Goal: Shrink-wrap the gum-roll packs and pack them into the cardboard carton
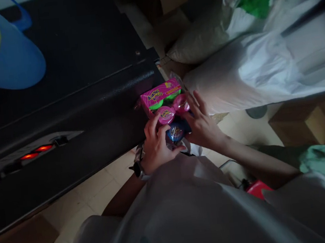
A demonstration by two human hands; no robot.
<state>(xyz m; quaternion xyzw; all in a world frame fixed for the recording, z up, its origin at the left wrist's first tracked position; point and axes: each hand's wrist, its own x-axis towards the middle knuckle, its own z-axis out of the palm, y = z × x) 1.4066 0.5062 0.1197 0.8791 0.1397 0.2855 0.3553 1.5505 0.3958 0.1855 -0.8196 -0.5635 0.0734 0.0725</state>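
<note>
Draped cloth (186, 208) lies below left hand (157, 143) and right hand (203, 127), their grip clasping glossy, film-wrapped round tubs (166, 115).

Blue jug (13, 61), red lights (29, 156), white sack (219, 84)

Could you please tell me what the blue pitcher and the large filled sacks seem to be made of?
The blue pitcher looks like smooth, slightly translucent plastic, judging by its soft sheen. The sacks are probably matte woven plastic or cloth, since they crease and bulge.
</note>
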